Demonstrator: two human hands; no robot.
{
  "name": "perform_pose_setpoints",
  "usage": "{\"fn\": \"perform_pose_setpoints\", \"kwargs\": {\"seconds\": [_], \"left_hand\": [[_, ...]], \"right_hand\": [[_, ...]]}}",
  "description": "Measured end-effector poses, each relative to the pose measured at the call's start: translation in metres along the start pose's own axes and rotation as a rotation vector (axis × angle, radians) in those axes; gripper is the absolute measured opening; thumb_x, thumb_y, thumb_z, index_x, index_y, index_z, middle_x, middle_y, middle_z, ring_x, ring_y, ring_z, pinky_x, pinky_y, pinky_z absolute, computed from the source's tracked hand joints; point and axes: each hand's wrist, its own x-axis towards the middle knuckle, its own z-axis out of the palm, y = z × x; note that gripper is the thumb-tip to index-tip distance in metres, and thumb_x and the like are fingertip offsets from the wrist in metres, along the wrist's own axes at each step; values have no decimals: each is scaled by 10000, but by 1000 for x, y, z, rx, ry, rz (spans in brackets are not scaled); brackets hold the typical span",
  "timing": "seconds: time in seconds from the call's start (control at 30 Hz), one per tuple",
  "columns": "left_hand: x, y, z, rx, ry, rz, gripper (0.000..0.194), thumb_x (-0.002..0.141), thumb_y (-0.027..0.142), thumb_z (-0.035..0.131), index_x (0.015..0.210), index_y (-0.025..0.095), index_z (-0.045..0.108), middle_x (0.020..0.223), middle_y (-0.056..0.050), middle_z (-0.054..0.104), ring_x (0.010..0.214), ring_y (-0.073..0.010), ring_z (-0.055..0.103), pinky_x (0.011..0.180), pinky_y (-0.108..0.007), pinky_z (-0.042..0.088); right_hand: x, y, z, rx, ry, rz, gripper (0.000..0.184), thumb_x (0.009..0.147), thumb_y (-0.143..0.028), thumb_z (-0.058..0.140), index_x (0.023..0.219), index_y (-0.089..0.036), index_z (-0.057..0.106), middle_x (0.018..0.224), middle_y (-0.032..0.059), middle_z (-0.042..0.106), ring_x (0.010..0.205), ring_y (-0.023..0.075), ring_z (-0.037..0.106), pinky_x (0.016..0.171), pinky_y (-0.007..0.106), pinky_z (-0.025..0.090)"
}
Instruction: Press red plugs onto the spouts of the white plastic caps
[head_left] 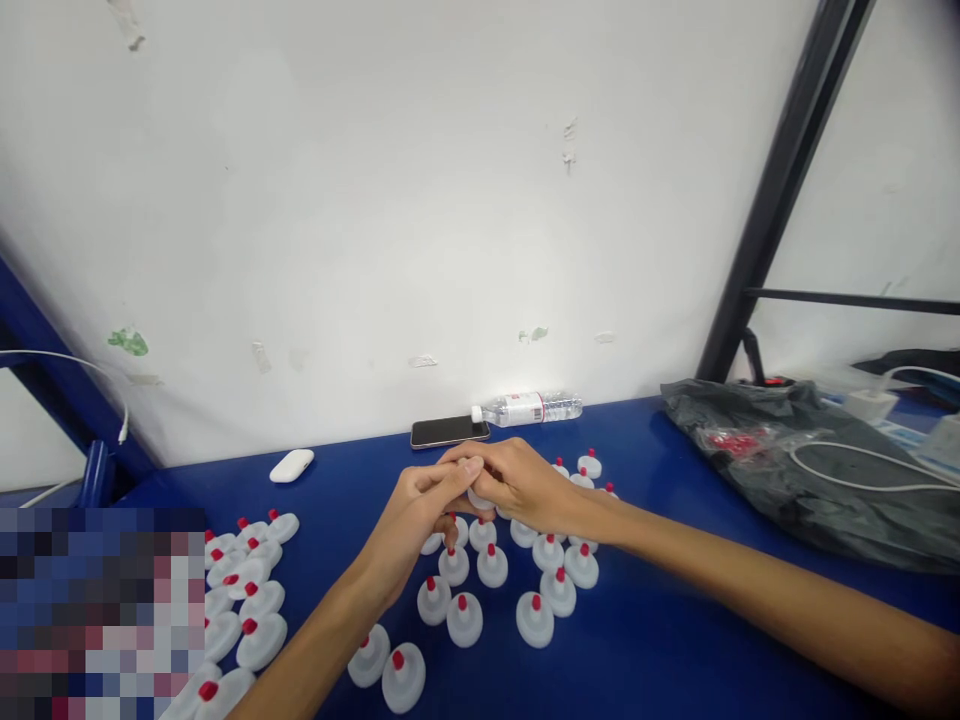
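My left hand [420, 515] and my right hand [517, 480] meet above the middle of the blue table [645, 640]. Both have their fingers pinched together on one white cap [478, 497], which is mostly hidden between them. Beneath and around the hands stand several white caps with red tips [480, 585], upright on the table. A second group of the same caps [244, 590] lies to the left, packed closely together.
Against the white wall lie a dark phone [448, 432], a clear water bottle [529, 408] on its side and a white earbud case [291, 466]. A dark plastic bag [802, 465] with white cables fills the right side. A black metal post [780, 190] rises at the right.
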Motion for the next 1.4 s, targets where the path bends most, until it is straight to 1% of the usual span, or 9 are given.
{"fn": "perform_pose_setpoints", "kwargs": {"seconds": [0.23,0.37,0.5,0.6,0.8,1.0,1.13,1.27,1.4], "left_hand": [[2,-4,0,-6,22,-1,397,927,495,645,1019,125,753,1053,-132,719,914,-232,716,523,-212,410],[4,-7,-1,12,41,-21,493,967,553,535,1081,109,717,1089,-146,712,842,-207,722,553,-227,430],[8,-7,-6,153,103,-37,597,978,618,437,1151,98,674,1077,-153,709,760,-202,714,506,-245,408],[10,-8,-13,373,235,4,618,1005,627,353,1182,115,652,1030,-123,705,686,-183,674,476,-266,379],[7,-8,-23,954,466,202,281,1013,419,543,1039,173,676,982,-36,671,910,-192,629,891,-427,499],[5,-9,-19,1198,482,281,196,1013,324,573,959,162,669,939,-18,679,880,-172,653,846,-393,544],[2,-9,-20,1263,505,338,164,1007,297,584,981,161,671,952,-22,681,920,-180,659,838,-387,555],[1,-10,-21,1298,517,402,148,1003,275,586,955,160,667,962,-26,674,966,-190,650,836,-383,554],[2,-5,-19,1294,519,470,155,1008,236,545,942,165,667,967,-32,670,980,-197,623,805,-361,541]], "right_hand": [[-4,8,-3,-338,204,-42,193,1030,-263,544,990,-182,715,896,32,759,703,139,648,586,233,360],[-4,15,-7,-512,255,-108,424,1070,-415,472,824,-159,703,777,48,718,583,127,533,514,270,195],[-4,20,-7,-607,231,-168,562,1099,-506,363,815,-153,696,699,34,671,531,112,458,494,269,167],[-4,23,-6,-650,197,-178,589,1105,-514,329,816,-149,690,705,35,660,517,109,443,486,271,156],[-5,34,1,-651,65,-179,481,1094,-458,431,855,-153,715,766,38,696,579,125,565,493,269,224],[-6,29,6,-610,-66,-219,403,1060,-421,534,840,-171,761,862,19,757,573,112,621,490,271,309],[-5,25,2,-621,-23,-178,383,1071,-396,515,890,-182,777,937,26,773,638,142,671,504,279,368],[3,25,-17,-639,83,-117,359,1081,-386,475,1035,-189,772,1066,86,765,946,239,705,717,334,518],[1,29,-45,-627,165,-70,358,1086,-371,444,1107,-193,754,1194,112,736,1137,289,648,973,456,513]]}}
